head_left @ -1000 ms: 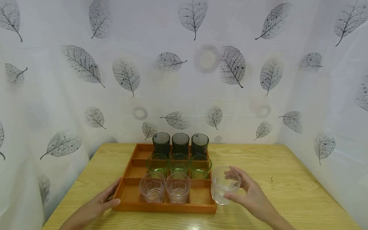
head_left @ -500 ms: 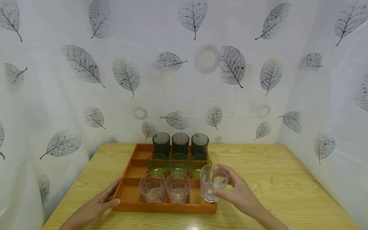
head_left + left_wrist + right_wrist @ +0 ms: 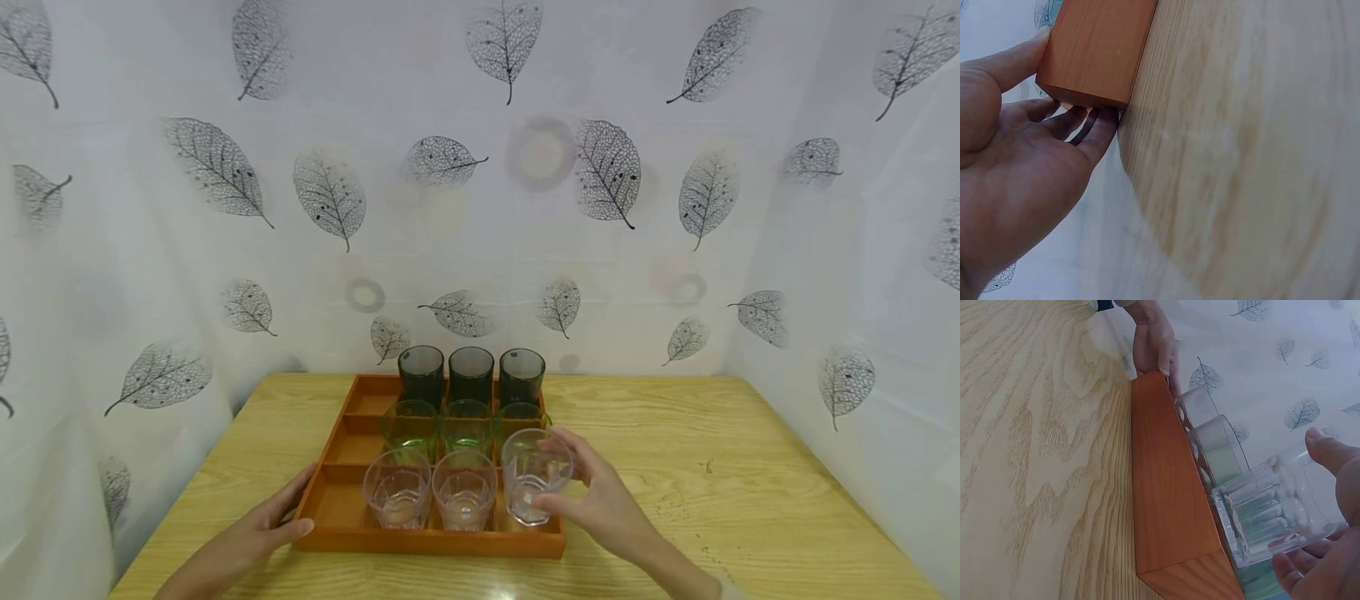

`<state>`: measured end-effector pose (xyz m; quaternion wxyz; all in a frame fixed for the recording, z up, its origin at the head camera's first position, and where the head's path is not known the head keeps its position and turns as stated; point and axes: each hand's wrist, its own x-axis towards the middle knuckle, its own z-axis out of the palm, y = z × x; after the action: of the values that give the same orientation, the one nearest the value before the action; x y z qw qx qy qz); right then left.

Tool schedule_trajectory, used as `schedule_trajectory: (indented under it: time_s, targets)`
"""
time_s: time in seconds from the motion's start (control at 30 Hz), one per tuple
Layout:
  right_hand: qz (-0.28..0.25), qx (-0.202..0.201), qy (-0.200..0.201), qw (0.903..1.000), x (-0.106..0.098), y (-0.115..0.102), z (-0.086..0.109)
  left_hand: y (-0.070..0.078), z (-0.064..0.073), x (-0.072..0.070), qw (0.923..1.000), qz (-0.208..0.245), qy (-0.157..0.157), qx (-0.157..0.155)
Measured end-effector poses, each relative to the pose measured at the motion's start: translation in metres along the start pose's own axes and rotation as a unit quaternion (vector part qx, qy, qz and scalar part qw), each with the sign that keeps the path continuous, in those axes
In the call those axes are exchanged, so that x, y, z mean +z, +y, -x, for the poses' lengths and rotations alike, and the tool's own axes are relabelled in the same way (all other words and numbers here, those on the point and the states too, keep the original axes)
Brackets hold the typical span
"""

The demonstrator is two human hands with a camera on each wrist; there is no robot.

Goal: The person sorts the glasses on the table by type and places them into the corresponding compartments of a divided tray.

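Observation:
My right hand [image 3: 600, 496] holds a clear drinking glass [image 3: 534, 479], thumb on one side and fingers on the other. The glass is upright, over the front right compartment of the orange-brown wooden tray [image 3: 427, 542]. In the right wrist view its faceted base [image 3: 1260, 519] is close to the tray's front wall; whether it touches the compartment floor cannot be told. My left hand [image 3: 251, 529] grips the tray's front left corner. In the left wrist view the thumb lies at the corner's upper edge, with fingers [image 3: 1100, 134] against the side. Two clear glasses [image 3: 397, 492] stand in the front row.
Several green glasses [image 3: 467, 429] stand in the middle row, dark grey glasses [image 3: 471, 379] in the back row. The tray's left column holds no glasses. A pale wooden table [image 3: 675, 450] lies under everything. A leaf-print curtain [image 3: 480, 250] encloses the back and sides.
My right hand has carried the clear glass leftward, from beside the tray's right edge to over its front right compartment. The left hand and the tray have stayed in place.

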<state>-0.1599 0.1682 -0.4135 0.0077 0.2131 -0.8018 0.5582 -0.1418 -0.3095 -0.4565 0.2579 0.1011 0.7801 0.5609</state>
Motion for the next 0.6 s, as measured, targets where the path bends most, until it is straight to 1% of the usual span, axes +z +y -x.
schedule_trajectory:
  time_s: [0.23,0.43,0.6]
  targets:
    - [0.002,0.020,0.001,0.9998,0.0027,0.0034,-0.0009,0.0002,0.0005,0.0004,1.0000,0.004,0.002,-0.009]
    - [0.000,0.015,-0.005,0.9999,0.0034,0.0042,-0.0001,0.0039,0.0001,0.0017,0.9998,0.012,0.006,-0.014]
    - [0.008,0.017,-0.002,0.9998,0.0036,0.0052,0.0000,0.0035,0.0008,0.0014,0.9997,0.018,0.004,-0.012]
